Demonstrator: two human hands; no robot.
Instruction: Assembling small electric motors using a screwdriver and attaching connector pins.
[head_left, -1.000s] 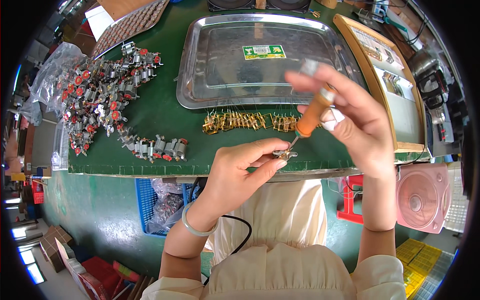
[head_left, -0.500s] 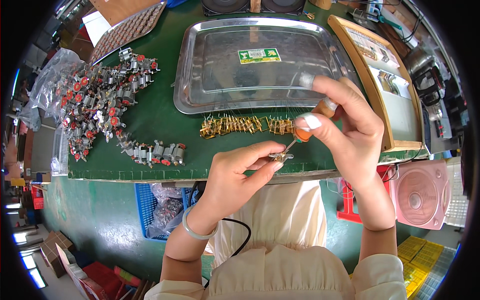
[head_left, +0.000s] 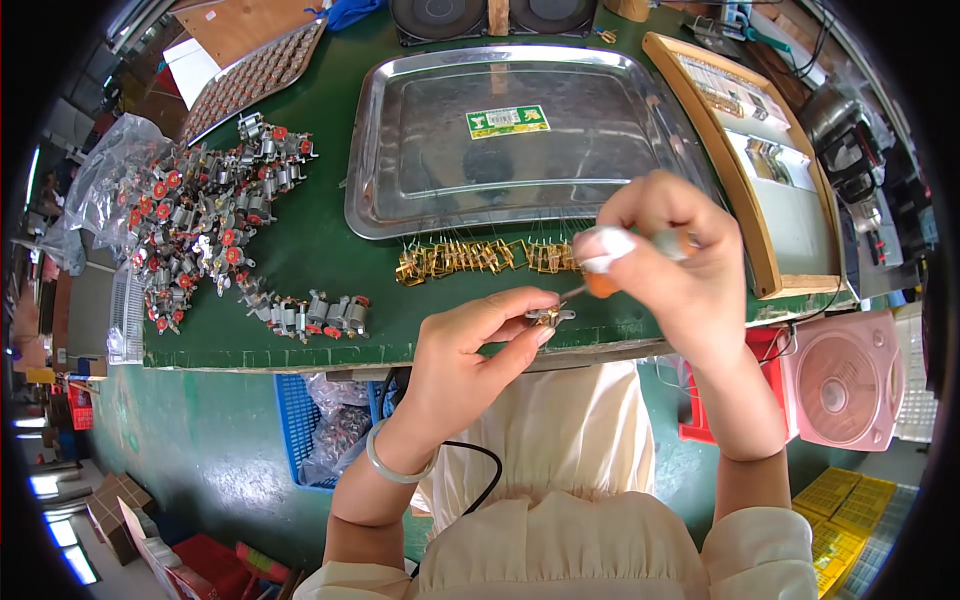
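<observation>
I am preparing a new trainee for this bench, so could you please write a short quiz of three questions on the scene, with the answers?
1. Which hand holds the orange-handled screwdriver?

2. True or false: the row of gold-coloured metal frames lies along the near side of the silver metal tray.

3. What is pinched in the left hand?
A) a clear plastic bag
B) a small metal part
C) a wooden block

Key:
1. The right hand.
2. True.
3. B.
</observation>
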